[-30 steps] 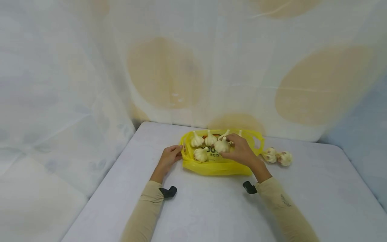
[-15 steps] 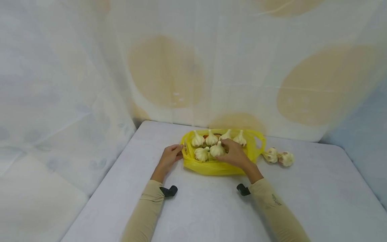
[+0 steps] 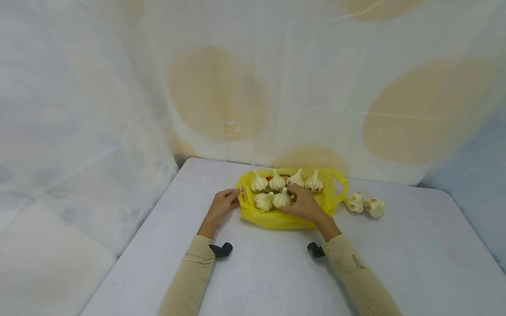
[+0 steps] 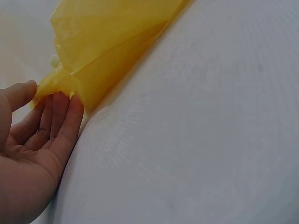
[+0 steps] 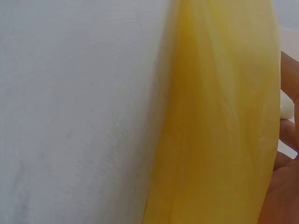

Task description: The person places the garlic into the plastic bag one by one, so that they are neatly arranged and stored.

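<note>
A yellow plastic bag [image 3: 272, 220] lies on the table with its mouth spread open. My left hand [image 3: 221, 206] pinches the bag's left edge between thumb and fingers, as the left wrist view also shows [image 4: 42, 149]. Inside the bag, my right hand [image 3: 306, 204] grips a garlic bulb [image 3: 281, 199] that stands stem up in the front row. Right beside it on the left sits a tilted garlic bulb [image 3: 263, 201]. Behind them several bulbs form a back row, one garlic bulb [image 3: 314, 181] at its right end. In the right wrist view the bag wall [image 5: 219, 116] hides most of that hand.
To the right of the bag, two garlic bulbs lie together on the table: a nearer-to-bag bulb [image 3: 354, 202] and an outer bulb [image 3: 374, 207]. A patterned curtain [image 3: 316, 87] hangs behind the white table [image 3: 261, 272]. The bag's handle loop [image 3: 343, 186] sticks out at right.
My right hand has carried the garlic bulb left and down into the front row, beside the tilted bulb. The back row's right end came into sight. My left hand keeps its hold on the bag.
</note>
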Available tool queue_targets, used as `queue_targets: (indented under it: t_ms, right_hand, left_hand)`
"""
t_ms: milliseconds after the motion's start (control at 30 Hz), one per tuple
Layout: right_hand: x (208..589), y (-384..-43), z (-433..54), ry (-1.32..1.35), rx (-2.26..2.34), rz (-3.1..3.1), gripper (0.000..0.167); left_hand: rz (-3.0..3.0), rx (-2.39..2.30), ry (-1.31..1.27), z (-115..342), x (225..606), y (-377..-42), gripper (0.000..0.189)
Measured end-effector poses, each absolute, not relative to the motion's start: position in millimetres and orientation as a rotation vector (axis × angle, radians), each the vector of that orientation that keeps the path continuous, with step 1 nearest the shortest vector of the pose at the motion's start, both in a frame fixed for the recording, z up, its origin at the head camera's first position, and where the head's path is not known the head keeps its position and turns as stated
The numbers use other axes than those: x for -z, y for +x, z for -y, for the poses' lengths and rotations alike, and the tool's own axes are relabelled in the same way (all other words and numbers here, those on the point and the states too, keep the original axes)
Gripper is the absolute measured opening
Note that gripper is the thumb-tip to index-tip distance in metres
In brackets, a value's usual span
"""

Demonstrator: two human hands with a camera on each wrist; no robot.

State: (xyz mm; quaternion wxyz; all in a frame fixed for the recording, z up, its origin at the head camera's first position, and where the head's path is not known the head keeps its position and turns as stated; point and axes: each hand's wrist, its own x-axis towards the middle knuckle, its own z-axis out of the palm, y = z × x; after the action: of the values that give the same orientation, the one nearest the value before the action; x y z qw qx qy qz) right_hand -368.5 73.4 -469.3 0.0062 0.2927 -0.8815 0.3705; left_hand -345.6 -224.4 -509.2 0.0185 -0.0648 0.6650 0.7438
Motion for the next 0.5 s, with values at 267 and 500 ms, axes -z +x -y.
queue_targets:
  t_ms: [267,500]
  right_hand:
    - [474.8,-371.0,-72.7,0.928,-1.151,2.755,0.053]
    - [477.8,-372.0,-71.8,0.92,-1.181,2.767,0.057]
  left_hand:
    - [-2.062,-2.305,-0.214,224.5,510.0,-345.7,0.037]
    - [-2.072,-2.309,-0.219,223.8,510.1,-345.5,0.035]
